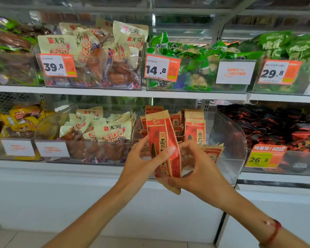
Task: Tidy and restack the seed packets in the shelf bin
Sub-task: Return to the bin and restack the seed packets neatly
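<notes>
Held packets: a small stack of red-and-brown seed packets (pixel 164 144) stands upright just in front of the clear shelf bin (pixel 227 133), its top edge level with the packets inside the bin and its bottom corner hanging below the bin's front lip.
Left hand: the left hand (pixel 143 158) pinches the stack from the left side, thumb across the printed front and fingers curled behind.
Right hand: the right hand (pixel 197 169) holds the same stack from the right and below, thumb and fingers curled round its lower edge; a red string bracelet (pixel 274 231) circles that wrist.
Packets in the bin: more seed packets (pixel 194 129) stand upright toward the back of the bin, behind the held stack; a few lie tilted low at the front right, just beside the right hand.
Bin: it sits on the lower shelf (pixel 61 166), its clear right wall bare.
Left of the bin: a clear bin of cream-coloured snack packs (pixel 113 130), touching the seed bin's left wall; further left, yellow packs (pixel 23 115).
Right of the bin: black-and-red packs (pixel 276 126) with a yellow price tag (pixel 264 158) reading 26.5.
Above the bin: the upper shelf holds green packs (pixel 191 54) with a 14.8 tag (pixel 162 68), and cream packs with a 39.8 tag (pixel 58 65) up to the left.
</notes>
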`<state>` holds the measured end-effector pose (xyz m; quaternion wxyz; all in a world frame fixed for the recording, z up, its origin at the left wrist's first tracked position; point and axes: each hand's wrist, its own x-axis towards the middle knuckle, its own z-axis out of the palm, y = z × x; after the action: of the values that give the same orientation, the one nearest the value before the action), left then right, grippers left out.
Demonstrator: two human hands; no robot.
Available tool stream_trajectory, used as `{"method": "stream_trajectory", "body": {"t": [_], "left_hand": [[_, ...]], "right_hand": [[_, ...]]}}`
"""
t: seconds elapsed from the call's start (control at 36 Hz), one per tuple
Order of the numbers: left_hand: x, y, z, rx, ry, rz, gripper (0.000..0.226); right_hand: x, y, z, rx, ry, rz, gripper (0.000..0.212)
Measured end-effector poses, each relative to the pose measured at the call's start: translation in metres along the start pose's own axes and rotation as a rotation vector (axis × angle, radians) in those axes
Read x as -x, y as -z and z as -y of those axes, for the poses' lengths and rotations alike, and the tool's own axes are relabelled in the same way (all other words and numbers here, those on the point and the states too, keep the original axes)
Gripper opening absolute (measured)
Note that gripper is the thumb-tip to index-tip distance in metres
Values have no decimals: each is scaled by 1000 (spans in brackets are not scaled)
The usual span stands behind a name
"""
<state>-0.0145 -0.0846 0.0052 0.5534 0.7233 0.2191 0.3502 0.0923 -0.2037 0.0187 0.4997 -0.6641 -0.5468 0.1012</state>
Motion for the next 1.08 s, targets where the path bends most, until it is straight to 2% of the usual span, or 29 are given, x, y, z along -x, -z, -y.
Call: {"method": "stream_trajectory", "body": {"t": [0.08,0.14,0.19,0.28,0.44,0.53,0.61,0.86,0.92,1.08], "left_hand": [[-2,9,-4,37,16,93,41],[-4,15,-6,54,38,177,32],[-4,20,-5,69,72,255,41],[-5,23,0,66,119,321,73],[-3,19,3,11,149,421,58],[-1,15,4,17,154,407,41],[0,12,4,20,146,387,31],[1,5,4,45,140,338,42],[0,7,3,77,120,310,46],[-3,12,-6,259,76,93,43]], "right_hand": [[1,1,-1,-40,-36,73,64],[0,3,-1,-75,-41,114,61],[-1,5,0,-138,-57,134,54],[-3,7,5,-287,-128,93,45],[-7,11,7,-357,-176,-51,29],[-5,11,4,-338,-129,-88,17],[-4,11,0,-314,-114,-108,15],[-4,10,2,-335,-121,-119,14],[-4,9,4,-331,-106,-102,20],[0,-2,7,-223,35,-88,23]]}}
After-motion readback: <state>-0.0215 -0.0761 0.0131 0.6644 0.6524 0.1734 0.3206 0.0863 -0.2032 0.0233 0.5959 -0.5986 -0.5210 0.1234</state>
